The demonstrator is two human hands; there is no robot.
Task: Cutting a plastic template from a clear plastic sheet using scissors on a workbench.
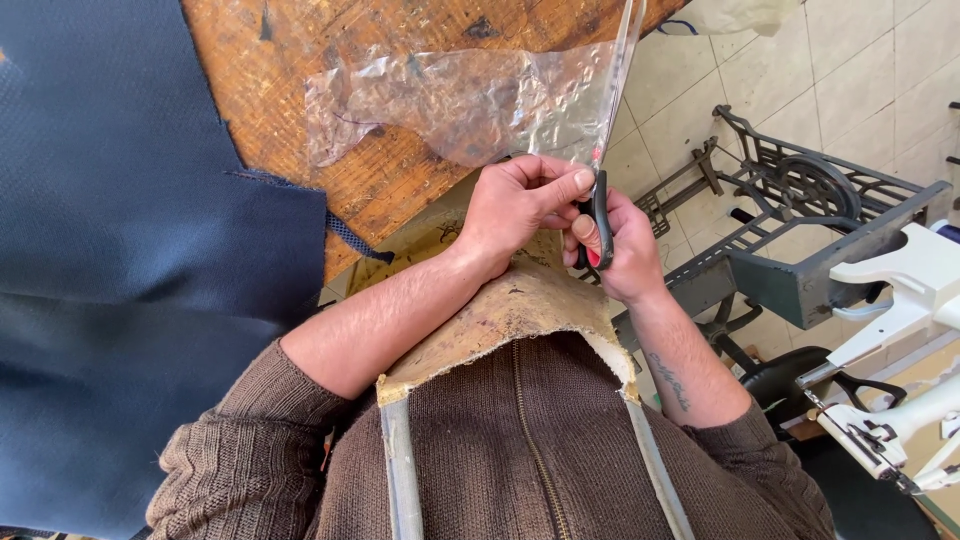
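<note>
My right hand (625, 250) grips the black and red handles of a pair of long scissors (603, 215). The blades point up and away across the table's edge. My left hand (520, 205) pinches the near edge of a crumpled clear plastic sheet (450, 100), right beside the scissor blades. The sheet lies on a worn wooden table (400, 180). Both hands are touching, close in front of my chest. I cannot tell how wide the blades are apart.
A large dark blue fabric (120, 250) covers the left of the table and hangs over its edge. A worn tan padded piece (510, 310) rests against my brown zipped jumper. To the right stand a grey treadle sewing-machine frame (800, 200) and white sewing machines (900, 300) on a tiled floor.
</note>
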